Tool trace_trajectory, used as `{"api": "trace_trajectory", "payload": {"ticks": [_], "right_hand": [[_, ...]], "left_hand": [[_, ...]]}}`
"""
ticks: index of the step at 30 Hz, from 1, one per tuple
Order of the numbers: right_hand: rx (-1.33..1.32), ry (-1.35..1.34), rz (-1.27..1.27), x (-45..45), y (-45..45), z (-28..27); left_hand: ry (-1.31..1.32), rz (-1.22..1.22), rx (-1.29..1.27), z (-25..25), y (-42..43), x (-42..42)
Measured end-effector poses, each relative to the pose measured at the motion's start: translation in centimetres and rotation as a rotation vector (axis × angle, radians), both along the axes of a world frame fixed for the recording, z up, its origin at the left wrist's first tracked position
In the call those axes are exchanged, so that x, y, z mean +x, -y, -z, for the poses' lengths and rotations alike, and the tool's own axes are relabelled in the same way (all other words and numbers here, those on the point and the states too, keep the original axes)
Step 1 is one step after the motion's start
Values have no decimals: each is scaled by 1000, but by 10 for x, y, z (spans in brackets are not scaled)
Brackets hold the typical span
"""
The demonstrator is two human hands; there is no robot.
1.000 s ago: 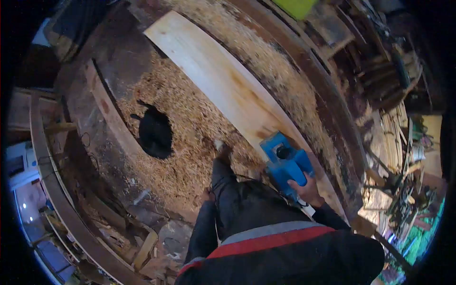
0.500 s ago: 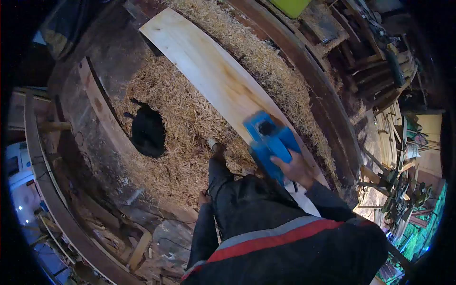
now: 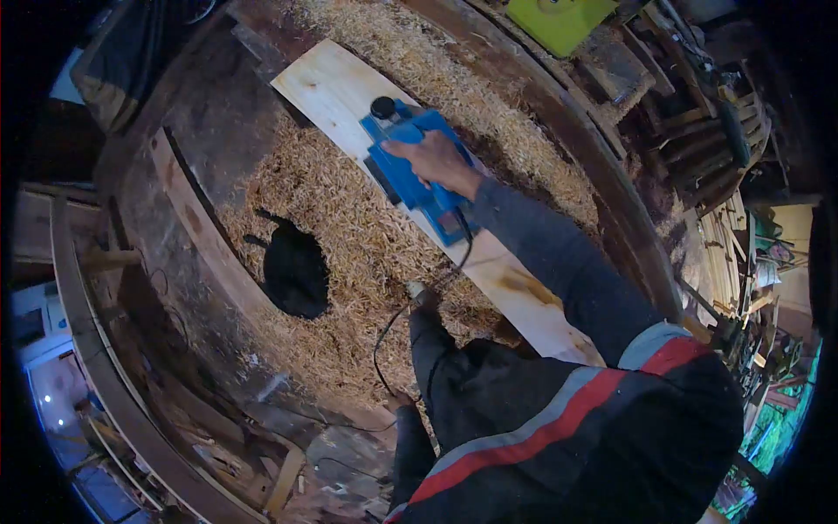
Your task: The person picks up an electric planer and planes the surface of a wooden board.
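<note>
Wood shavings [image 3: 367,236] lie thick over the floor [image 3: 218,131] of a cluttered workshop, with timber [image 3: 720,253] heaped at the far right and a yellow-green object [image 3: 559,22] at the top. From the head view, a pale plank [image 3: 515,284] slants across the middle, its support hidden. On its upper half sits a blue electric planer [image 3: 401,179], its black knob [image 3: 382,107] toward the plank's top end. Of the two hands, the right hand [image 3: 439,162] is curled around the planer's handle. The left hand [image 3: 399,401] hangs low, next to the black cord [image 3: 376,354]; whether its fingers grip the cord, I cannot tell.
</note>
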State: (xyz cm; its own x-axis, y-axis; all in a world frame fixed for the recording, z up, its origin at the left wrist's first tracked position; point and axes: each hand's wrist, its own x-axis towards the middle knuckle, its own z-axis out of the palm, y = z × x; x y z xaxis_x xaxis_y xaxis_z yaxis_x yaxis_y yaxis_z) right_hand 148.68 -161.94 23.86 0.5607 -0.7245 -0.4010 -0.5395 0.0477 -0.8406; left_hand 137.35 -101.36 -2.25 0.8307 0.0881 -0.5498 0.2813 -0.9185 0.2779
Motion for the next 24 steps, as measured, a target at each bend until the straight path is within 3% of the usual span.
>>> {"api": "trace_trajectory", "payload": {"ticks": [2, 5, 8, 10, 12, 14, 15, 18, 19, 21, 22, 24], "right_hand": [[-8, -4, -8, 43, 27, 9], [-256, 92, -114, 103, 61, 18], [-147, 10, -60, 157, 90, 9], [-234, 104, -36, 194, 110, 18], [-185, 146, -2, 230, 135, 24], [-109, 308, -36, 268, 161, 38], [-82, 364, -48, 282, 171, 41], [-416, 76, -132, 310, 182, 5], [-333, 192, -103, 317, 188, 17], [-224, 283, -70, 317, 199, 31], [-103, 346, -196, 309, 202, 27], [15, 420, -324, 303, 205, 24]], "left_hand": [[-17, 6, 20, -7, 10, 9], [-54, -12, 32, -6, 31, 27], [-178, -29, 208, -24, 71, 57], [-183, 70, 59, -17, 65, 68], [-36, -110, -206, 19, 62, 74], [-15, -320, -311, 40, 54, 89], [-23, -200, -198, 48, 51, 94], [-42, 18, -7, 41, 59, 108], [-59, -41, -72, 35, 65, 112], [-108, -383, -346, 11, 87, 126], [-122, -523, -449, 7, 92, 131], [-91, -501, -503, 28, 67, 137]]}}
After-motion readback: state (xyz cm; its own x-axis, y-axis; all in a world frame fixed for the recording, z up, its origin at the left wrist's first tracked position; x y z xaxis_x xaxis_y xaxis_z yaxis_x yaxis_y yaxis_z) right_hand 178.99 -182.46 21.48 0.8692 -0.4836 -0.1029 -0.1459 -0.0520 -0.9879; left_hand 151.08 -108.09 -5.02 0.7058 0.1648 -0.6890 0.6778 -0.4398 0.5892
